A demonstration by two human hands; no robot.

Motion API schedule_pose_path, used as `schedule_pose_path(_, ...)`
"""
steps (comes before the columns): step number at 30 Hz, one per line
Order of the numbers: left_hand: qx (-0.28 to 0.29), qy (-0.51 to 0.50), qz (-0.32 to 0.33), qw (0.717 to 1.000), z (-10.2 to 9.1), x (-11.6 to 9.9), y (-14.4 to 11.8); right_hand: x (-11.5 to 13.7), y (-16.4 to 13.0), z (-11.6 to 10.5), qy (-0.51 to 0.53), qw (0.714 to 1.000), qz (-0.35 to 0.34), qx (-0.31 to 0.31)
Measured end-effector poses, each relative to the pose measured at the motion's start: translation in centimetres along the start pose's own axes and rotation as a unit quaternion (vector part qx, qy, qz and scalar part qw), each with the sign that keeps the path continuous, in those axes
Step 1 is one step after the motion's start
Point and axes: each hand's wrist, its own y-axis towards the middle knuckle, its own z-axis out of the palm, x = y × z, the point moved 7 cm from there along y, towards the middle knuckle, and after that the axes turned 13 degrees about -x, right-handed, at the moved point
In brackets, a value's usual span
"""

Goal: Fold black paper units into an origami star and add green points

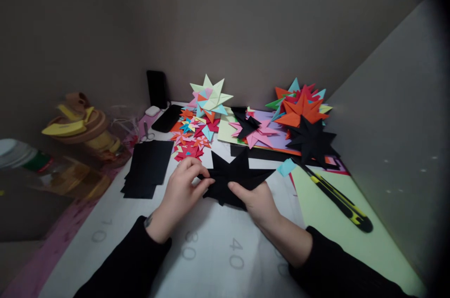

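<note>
Black paper star (pixel 236 177) lies low on the desk (pixel 211 251), pinched at its 9 o'clock edge by left hand (pixel 183 190) fingers and at 5 o'clock by the right hand (pixel 258 202); a fold seems underway, needing firm creasing next. Black sheets (pixel 147 167) sit at 9 o'clock, a yellow-and-black cutter (pixel 333 195) at 3 o'clock, finished stars (pixel 302 110) at 1 o'clock; none crowds the hands.

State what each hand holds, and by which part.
Both hands hold one black paper star: the left hand pinches its left edge, the right hand its lower right part.

Head-worn view, down over desk (pixel 218 251)
</note>
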Motion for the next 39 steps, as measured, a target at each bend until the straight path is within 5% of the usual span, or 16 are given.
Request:
schedule_pose_path(11,-0.081,0.149,0.206,0.964,-0.6,-2.0,-0.8,1.3,-0.3,-0.4,-0.043,0.997,-0.065,-0.028)
schedule_pose_path(18,-0.049,0.13,0.223,0.965,0.0,-2.3,-0.8,0.8,-0.4,-0.1,-0.001,0.999,-0.033,-0.005)
schedule_pose_path(26,-0.063,0.145,0.268,0.95,-0.1,-2.9,-1.4,-0.5,-0.6,1.1,0.168,0.984,0.043,0.036)
schedule_pose_path(39,-0.031,0.102,0.253,0.962,0.3,-2.2,-1.8,0.4,-0.4,1.1,0.188,0.981,0.055,-0.014)
